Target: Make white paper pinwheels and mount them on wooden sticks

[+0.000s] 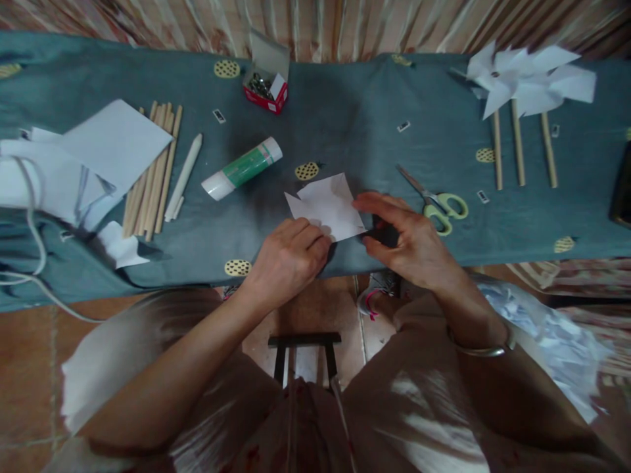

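A small white piece of paper (pixel 329 205) with cut, partly folded corners lies at the near middle of the table. My left hand (pixel 296 253) is closed on its lower edge, the curled fingers covering that part. At its right side is my right hand (pixel 401 233), thumb and fingers apart, with the index fingertip touching or almost touching the edge. Green-handled scissors (pixel 436 205) rest just beyond my right hand. To the paper's upper left lies a glue stick (pixel 242 167) with a green label.
Wooden sticks (pixel 156 171), a white pen-like stick (pixel 185 174) and white paper sheets (pixel 118 141) lie left. A red box (pixel 266 92) of metal pins stands at the back. Paper pinwheels (pixel 530 79) on sticks lie right. A white cable (pixel 37 230) hangs over the left edge.
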Tool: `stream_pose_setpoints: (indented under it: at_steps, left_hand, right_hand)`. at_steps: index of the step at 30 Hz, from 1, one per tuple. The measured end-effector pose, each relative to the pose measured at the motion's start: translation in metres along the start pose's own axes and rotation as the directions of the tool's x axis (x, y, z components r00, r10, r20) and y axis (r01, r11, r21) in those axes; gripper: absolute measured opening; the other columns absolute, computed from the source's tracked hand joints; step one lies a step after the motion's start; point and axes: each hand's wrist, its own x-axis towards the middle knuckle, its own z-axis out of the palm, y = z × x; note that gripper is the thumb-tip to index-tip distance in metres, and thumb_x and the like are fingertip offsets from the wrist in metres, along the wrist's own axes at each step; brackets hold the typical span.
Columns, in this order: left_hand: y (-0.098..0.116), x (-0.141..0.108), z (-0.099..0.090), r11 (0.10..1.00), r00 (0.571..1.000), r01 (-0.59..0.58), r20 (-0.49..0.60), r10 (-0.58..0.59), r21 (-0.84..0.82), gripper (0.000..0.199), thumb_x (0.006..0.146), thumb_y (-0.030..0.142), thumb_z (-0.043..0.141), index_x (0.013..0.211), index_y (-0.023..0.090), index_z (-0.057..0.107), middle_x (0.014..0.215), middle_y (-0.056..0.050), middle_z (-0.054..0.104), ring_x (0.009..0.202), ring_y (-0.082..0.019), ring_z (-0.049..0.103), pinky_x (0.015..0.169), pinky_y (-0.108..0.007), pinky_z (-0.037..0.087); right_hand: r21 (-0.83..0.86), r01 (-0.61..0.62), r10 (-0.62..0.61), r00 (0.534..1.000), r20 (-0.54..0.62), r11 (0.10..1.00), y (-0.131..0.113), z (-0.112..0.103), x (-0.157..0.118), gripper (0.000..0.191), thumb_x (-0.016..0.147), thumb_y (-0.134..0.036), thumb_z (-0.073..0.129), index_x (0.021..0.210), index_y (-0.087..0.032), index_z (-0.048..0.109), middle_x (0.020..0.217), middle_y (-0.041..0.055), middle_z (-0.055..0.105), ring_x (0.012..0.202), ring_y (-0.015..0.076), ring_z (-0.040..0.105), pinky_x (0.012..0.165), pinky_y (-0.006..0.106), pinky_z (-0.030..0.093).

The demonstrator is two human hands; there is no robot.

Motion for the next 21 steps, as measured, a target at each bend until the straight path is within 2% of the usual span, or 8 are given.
stream_pose_setpoints:
  at_steps: [2,4,9,13,18,21]
  left_hand:
    - [0.000,-0.002,-0.001,1.000,1.000,-0.002,-0.001,0.002,-0.018,0.018,0.098,0.015,0.055,0.086,0.013,0.068,0.083,-0.006,0.070,0.076,-0.019,0.060,0.067,-0.032,0.047]
    - [0.000,-0.004,-0.002,0.999,1.000,-0.006,0.002,0.006,-0.031,0.016,0.098,0.015,0.056,0.088,0.012,0.068,0.085,-0.006,0.071,0.077,-0.019,0.062,0.069,-0.032,0.049]
    - [0.000,-0.009,-0.004,0.997,0.999,-0.009,0.030,0.011,-0.075,0.017,0.099,0.015,0.054,0.092,0.012,0.068,0.086,-0.007,0.072,0.078,-0.019,0.064,0.068,-0.031,0.052]
    - [0.000,-0.012,-0.005,0.997,0.998,-0.018,0.054,0.023,-0.081,0.016,0.100,0.016,0.053,0.095,0.012,0.068,0.087,-0.007,0.071,0.078,-0.018,0.063,0.067,-0.031,0.052]
    - [0.001,-0.013,-0.005,0.998,0.998,-0.031,0.052,0.035,-0.061,0.016,0.099,0.015,0.053,0.092,0.013,0.068,0.086,-0.007,0.071,0.077,-0.019,0.062,0.067,-0.032,0.050]
    - [0.003,-0.014,-0.004,0.996,0.999,-0.039,0.032,0.041,-0.075,0.014,0.099,0.015,0.054,0.099,0.011,0.068,0.090,-0.008,0.072,0.081,-0.020,0.064,0.069,-0.033,0.051]
  right_hand:
    - [0.004,0.008,-0.008,1.000,0.018,1.000,0.004,-0.002,-0.002,0.051,0.076,-0.010,0.064,0.123,-0.029,0.069,0.140,0.0051,0.064,0.131,0.0272,0.059,0.110,0.050,0.047]
    - [0.013,0.013,-0.013,1.000,0.021,1.000,0.007,-0.003,-0.004,0.046,0.077,-0.012,0.066,0.121,-0.029,0.070,0.140,0.0051,0.065,0.131,0.0274,0.059,0.112,0.052,0.044]
    - [0.097,0.014,-0.017,0.999,0.035,0.995,0.009,-0.004,-0.005,0.025,0.082,-0.018,0.071,0.102,-0.029,0.077,0.131,0.0032,0.069,0.124,0.0260,0.063,0.109,0.052,0.047]
    - [0.158,-0.006,0.001,0.999,0.033,0.987,0.006,-0.002,-0.005,0.017,0.083,-0.016,0.071,0.090,-0.029,0.079,0.126,0.0020,0.072,0.121,0.0245,0.065,0.108,0.052,0.049]
    - [0.218,-0.043,0.044,0.999,0.001,0.975,0.002,0.007,-0.003,0.010,0.087,-0.021,0.070,0.089,-0.027,0.078,0.123,0.0037,0.074,0.120,0.0239,0.066,0.108,0.050,0.049]
    - [0.204,-0.037,0.042,0.999,-0.023,0.978,0.002,0.014,0.000,0.009,0.088,-0.021,0.069,0.089,-0.025,0.077,0.122,0.0048,0.073,0.121,0.0243,0.065,0.108,0.050,0.048]
